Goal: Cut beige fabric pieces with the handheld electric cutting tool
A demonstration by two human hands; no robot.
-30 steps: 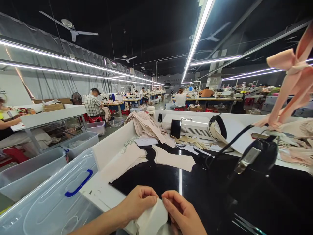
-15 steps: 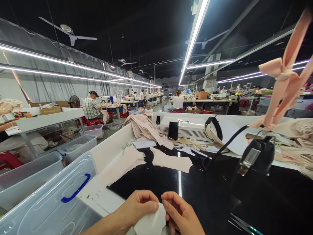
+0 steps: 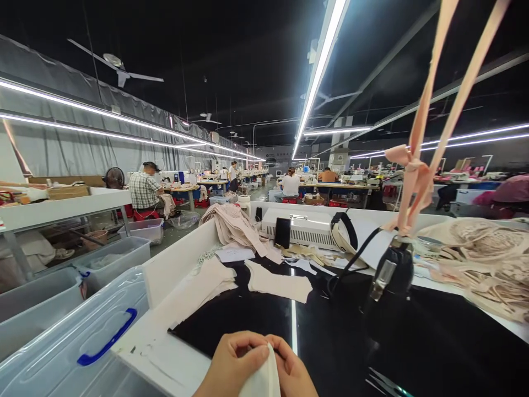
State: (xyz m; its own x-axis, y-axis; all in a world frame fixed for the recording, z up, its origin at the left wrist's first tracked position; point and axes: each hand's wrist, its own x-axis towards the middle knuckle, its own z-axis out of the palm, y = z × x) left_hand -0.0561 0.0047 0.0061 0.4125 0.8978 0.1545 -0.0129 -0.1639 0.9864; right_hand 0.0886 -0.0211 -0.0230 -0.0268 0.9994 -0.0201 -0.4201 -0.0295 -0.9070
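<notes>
Low in the middle of the view, my left hand (image 3: 235, 361) pinches the top of a cream fabric piece (image 3: 261, 380) between thumb and fingers. My right hand (image 3: 290, 364) is closed on the same edge from the other side, its fingertips meeting those of the left. The fabric hangs down out of the frame, so its lower part is hidden. Beyond the hands, a flat stack of cream cut pieces (image 3: 279, 281) lies on the black table surface (image 3: 339, 336). Another pile of cream pieces (image 3: 202, 289) rests to the left.
Tweezers (image 3: 388, 383) lie at lower right. A dark device with a metal clip (image 3: 388, 270) stands beneath hanging pink straps (image 3: 413, 171). A phone (image 3: 282, 232) leans on a white vented box (image 3: 314, 226). Clear plastic bins (image 3: 103, 309) flank the table at left; people sit further back.
My hands have come closer together, and the fabric between them now shows narrower and edge-on. The view has turned slightly to the right.
</notes>
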